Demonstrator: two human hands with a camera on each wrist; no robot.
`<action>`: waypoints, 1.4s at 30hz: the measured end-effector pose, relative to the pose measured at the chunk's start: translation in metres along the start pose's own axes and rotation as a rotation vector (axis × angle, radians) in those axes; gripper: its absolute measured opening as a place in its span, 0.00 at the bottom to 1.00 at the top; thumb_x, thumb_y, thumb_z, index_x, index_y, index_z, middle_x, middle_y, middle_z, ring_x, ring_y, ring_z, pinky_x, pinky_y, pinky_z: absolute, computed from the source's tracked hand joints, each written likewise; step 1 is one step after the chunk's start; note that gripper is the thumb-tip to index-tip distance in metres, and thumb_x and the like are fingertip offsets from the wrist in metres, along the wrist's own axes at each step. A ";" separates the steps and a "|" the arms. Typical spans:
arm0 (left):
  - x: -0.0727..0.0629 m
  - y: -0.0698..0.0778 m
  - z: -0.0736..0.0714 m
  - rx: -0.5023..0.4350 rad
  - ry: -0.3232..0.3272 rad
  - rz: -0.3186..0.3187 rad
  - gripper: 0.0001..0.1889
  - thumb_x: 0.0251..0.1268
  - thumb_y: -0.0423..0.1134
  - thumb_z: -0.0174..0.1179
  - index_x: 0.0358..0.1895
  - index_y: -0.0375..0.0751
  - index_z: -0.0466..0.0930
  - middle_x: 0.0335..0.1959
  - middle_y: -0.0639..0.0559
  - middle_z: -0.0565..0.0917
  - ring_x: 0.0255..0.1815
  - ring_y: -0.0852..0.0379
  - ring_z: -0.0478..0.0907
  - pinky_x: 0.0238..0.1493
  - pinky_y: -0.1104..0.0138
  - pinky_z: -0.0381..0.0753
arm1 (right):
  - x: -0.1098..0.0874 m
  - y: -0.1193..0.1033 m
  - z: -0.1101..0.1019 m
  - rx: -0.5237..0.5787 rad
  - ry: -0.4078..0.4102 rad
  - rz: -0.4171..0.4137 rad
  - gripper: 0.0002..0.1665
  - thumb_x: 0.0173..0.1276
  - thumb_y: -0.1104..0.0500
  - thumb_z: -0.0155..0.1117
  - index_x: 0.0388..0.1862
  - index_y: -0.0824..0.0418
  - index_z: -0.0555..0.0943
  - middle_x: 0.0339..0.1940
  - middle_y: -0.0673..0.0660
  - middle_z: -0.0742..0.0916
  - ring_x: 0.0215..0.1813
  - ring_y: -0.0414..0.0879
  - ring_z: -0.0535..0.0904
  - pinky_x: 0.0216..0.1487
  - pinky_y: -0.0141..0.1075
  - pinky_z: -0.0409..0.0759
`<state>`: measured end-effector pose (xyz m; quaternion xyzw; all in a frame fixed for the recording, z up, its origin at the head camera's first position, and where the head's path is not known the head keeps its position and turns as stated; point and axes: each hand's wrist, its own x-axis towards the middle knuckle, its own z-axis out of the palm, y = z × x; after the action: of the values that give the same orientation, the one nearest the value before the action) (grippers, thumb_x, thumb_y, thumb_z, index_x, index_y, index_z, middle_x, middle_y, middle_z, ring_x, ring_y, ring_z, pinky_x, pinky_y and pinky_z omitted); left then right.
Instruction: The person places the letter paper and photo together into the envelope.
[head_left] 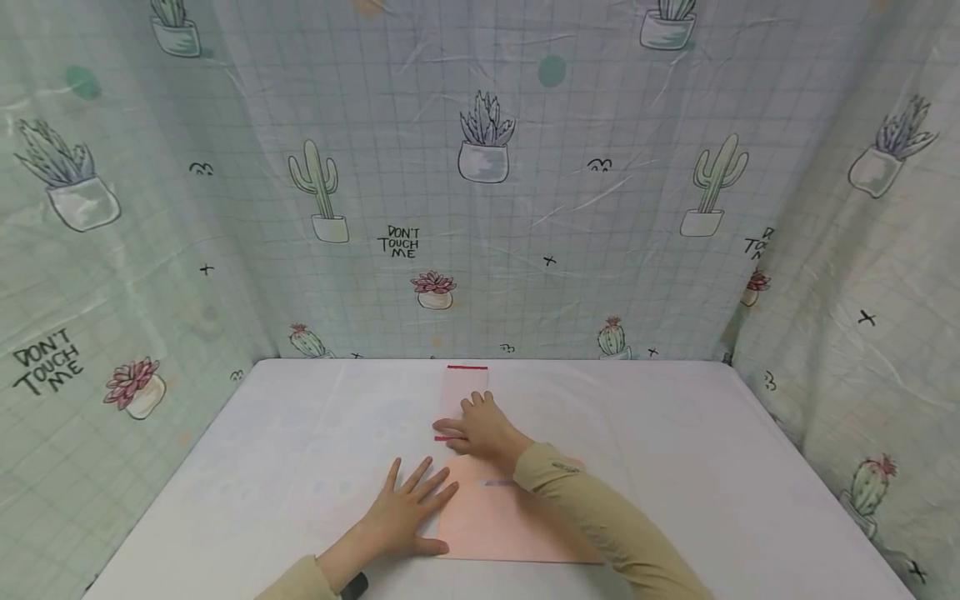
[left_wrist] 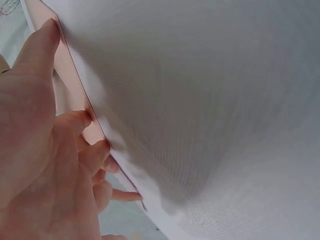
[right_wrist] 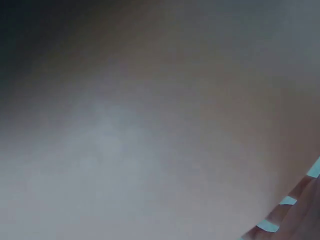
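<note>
A peach-coloured flat piece (head_left: 480, 525), like a sheet or folder, lies on the white table, with a short greyish mark near its far side. My left hand (head_left: 401, 512) rests spread at its left edge, fingers straight; the left wrist view shows the fingertips (left_wrist: 82, 119) along that edge. Beyond the peach piece lies a pale pink rectangle (head_left: 459, 387) with a red strip at its far end and another at its near end. Across the peach piece reaches my right arm, and the right hand (head_left: 483, 425) touches the rectangle with fingers spread. The right wrist view is mostly blurred.
The white table (head_left: 300, 450) extends on both sides of the hands. A curtain (head_left: 547, 208) printed with cacti and potted plants hangs behind the table and along both sides. A dark object (head_left: 355, 586) shows beside the left wrist.
</note>
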<state>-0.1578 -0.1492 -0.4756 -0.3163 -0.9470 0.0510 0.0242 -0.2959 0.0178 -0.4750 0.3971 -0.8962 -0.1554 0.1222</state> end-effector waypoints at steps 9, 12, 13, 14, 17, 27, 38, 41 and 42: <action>0.000 0.001 0.000 0.006 0.006 0.000 0.41 0.48 0.70 0.47 0.64 0.51 0.62 0.67 0.49 0.62 0.69 0.43 0.55 0.60 0.36 0.52 | 0.002 0.000 0.003 -0.009 -0.017 0.032 0.25 0.60 0.28 0.37 0.53 0.33 0.65 0.42 0.54 0.79 0.40 0.52 0.77 0.44 0.43 0.76; 0.000 0.001 0.000 0.001 -0.002 -0.003 0.41 0.48 0.70 0.47 0.65 0.51 0.61 0.68 0.49 0.62 0.69 0.43 0.54 0.60 0.36 0.51 | 0.000 0.002 0.003 0.047 0.010 0.037 0.26 0.58 0.28 0.42 0.52 0.35 0.66 0.41 0.53 0.79 0.39 0.52 0.78 0.45 0.46 0.76; 0.000 0.000 0.001 -0.001 -0.004 -0.005 0.41 0.48 0.70 0.47 0.65 0.51 0.61 0.68 0.49 0.61 0.69 0.43 0.54 0.60 0.36 0.51 | 0.000 0.003 0.004 0.072 0.026 0.039 0.24 0.60 0.31 0.44 0.52 0.36 0.66 0.40 0.52 0.79 0.38 0.52 0.78 0.44 0.46 0.76; 0.000 0.000 0.001 -0.004 -0.004 -0.007 0.41 0.48 0.70 0.47 0.65 0.51 0.61 0.68 0.49 0.62 0.69 0.43 0.54 0.60 0.36 0.50 | 0.000 0.004 0.004 0.098 0.039 0.042 0.21 0.62 0.34 0.47 0.52 0.37 0.67 0.39 0.52 0.80 0.36 0.52 0.79 0.43 0.46 0.76; 0.001 0.001 0.001 -0.023 0.003 -0.004 0.41 0.48 0.70 0.48 0.64 0.51 0.61 0.67 0.49 0.62 0.69 0.43 0.55 0.60 0.36 0.50 | -0.003 0.008 0.006 0.161 0.077 0.052 0.17 0.64 0.47 0.51 0.52 0.41 0.67 0.35 0.50 0.81 0.33 0.49 0.79 0.37 0.44 0.77; 0.000 0.002 -0.004 -0.014 -0.002 0.001 0.41 0.47 0.69 0.48 0.65 0.50 0.60 0.67 0.48 0.61 0.68 0.43 0.55 0.59 0.35 0.51 | -0.035 0.047 -0.003 0.649 0.341 0.315 0.09 0.59 0.63 0.59 0.38 0.52 0.75 0.31 0.51 0.87 0.28 0.40 0.80 0.28 0.30 0.76; 0.000 -0.001 -0.001 -0.025 0.003 0.000 0.41 0.48 0.69 0.49 0.64 0.50 0.61 0.67 0.49 0.63 0.68 0.43 0.57 0.58 0.35 0.51 | -0.079 0.088 -0.015 1.405 0.379 0.572 0.17 0.54 0.60 0.66 0.44 0.59 0.76 0.23 0.59 0.79 0.21 0.46 0.81 0.25 0.40 0.82; 0.001 0.000 -0.001 -0.029 0.011 0.006 0.41 0.48 0.68 0.49 0.64 0.49 0.62 0.67 0.48 0.63 0.68 0.42 0.57 0.58 0.34 0.51 | -0.090 0.093 -0.016 1.515 0.335 0.562 0.20 0.54 0.60 0.66 0.47 0.61 0.75 0.21 0.57 0.78 0.23 0.45 0.81 0.28 0.44 0.82; 0.000 0.000 -0.001 -0.028 0.014 0.008 0.41 0.48 0.68 0.49 0.64 0.49 0.62 0.67 0.48 0.63 0.67 0.42 0.57 0.58 0.34 0.51 | -0.094 0.094 -0.017 1.544 0.319 0.547 0.20 0.55 0.60 0.65 0.48 0.62 0.74 0.22 0.58 0.79 0.24 0.46 0.82 0.29 0.46 0.82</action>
<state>-0.1582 -0.1491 -0.4744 -0.3206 -0.9462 0.0354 0.0262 -0.2922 0.1454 -0.4332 0.1549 -0.7877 0.5958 -0.0254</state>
